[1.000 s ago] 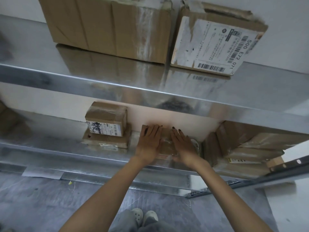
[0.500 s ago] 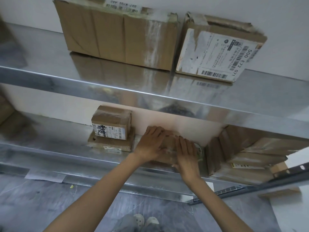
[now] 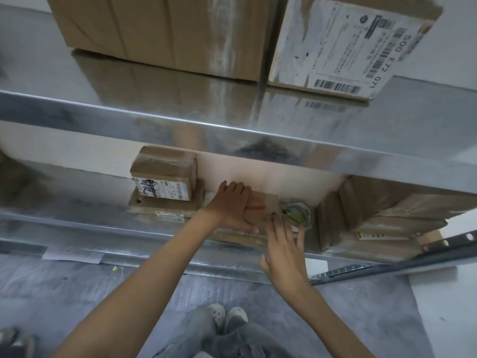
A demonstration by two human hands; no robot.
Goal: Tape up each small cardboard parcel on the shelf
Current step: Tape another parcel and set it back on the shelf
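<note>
A small flat cardboard parcel (image 3: pixel 260 210) with a red mark lies on the lower metal shelf (image 3: pixel 77 218). My left hand (image 3: pixel 229 205) rests flat on its left part, fingers straight. My right hand (image 3: pixel 284 244) hovers at the parcel's near right corner with fingers spread and holds nothing. A roll of clear tape (image 3: pixel 299 211) sits just right of the parcel. Two more small parcels are stacked to the left, a taped one (image 3: pixel 165 174) on a flatter one (image 3: pixel 160 206).
Two large boxes, a plain one (image 3: pixel 160 32) and a labelled one (image 3: pixel 348 42), stand on the upper shelf (image 3: pixel 232 135), whose front lip overhangs the lower shelf. More cardboard boxes (image 3: pixel 374 215) crowd the lower shelf's right end. Below are the grey floor and my feet (image 3: pixel 227 313).
My right hand has slid off the parcel's top toward its near right corner, uncovering the tape roll. My left hand stays pressed on the parcel. The camera has moved closer.
</note>
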